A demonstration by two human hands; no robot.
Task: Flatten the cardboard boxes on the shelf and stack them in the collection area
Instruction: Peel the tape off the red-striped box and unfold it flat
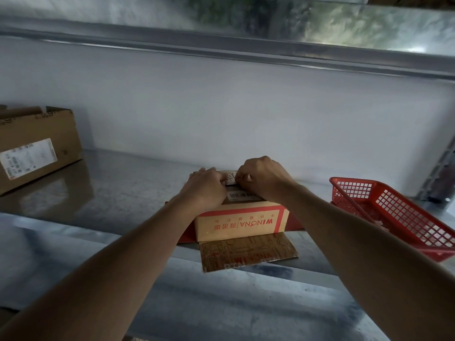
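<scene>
- At the far left of the metal shelf [118, 193], a brown cardboard box [37, 146] with a white label was seen, well apart from the hands.
- Near the middle, the left hand [205, 187] was laid on top of a small printed box [240, 221], its fingers curled at the top seam; whether anything was pinched could not be told.
- Just beside it, the right hand [263, 177] was placed on the same top, fingers curled down at the seam.
- Below, the box's front flap [246, 253] was seen folded out flat over the shelf edge.
- At the right, a red plastic basket [394, 212] was seen resting on the shelf near the box.
</scene>
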